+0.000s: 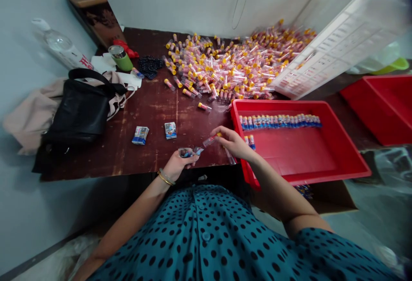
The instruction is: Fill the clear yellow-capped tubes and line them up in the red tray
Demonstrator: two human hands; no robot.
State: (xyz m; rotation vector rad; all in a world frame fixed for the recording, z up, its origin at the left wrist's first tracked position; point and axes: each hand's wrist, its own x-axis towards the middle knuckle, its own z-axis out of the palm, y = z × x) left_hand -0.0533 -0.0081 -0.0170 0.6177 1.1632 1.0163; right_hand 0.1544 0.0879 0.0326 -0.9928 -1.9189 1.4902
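Observation:
My left hand (pixel 181 163) is closed around a small stack of printed labels (pixel 186 152) at the table's front edge. One label's end (pixel 198 150) sticks out toward the right. Just beside it, my right hand (pixel 236 144) pinches a small clear tube (pixel 210 141) near its yellow cap, the clear end pointing at the left hand. Another clear tube (pixel 230 155) lies below the right hand. Two small stacks of printed labels, one stack (pixel 140 135) and a second stack (pixel 170 130), lie on the dark red table (pixel 151 100) to the left.
A big heap of yellow-capped tubes (pixel 225 68) covers the table's back. At right, a red tray (pixel 341 140) holds a row of blue-labelled tubes (pixel 280 121). A white basket (pixel 334 36) leans behind it. A black bag (pixel 80 109) and green jar (pixel 121 59) stand left.

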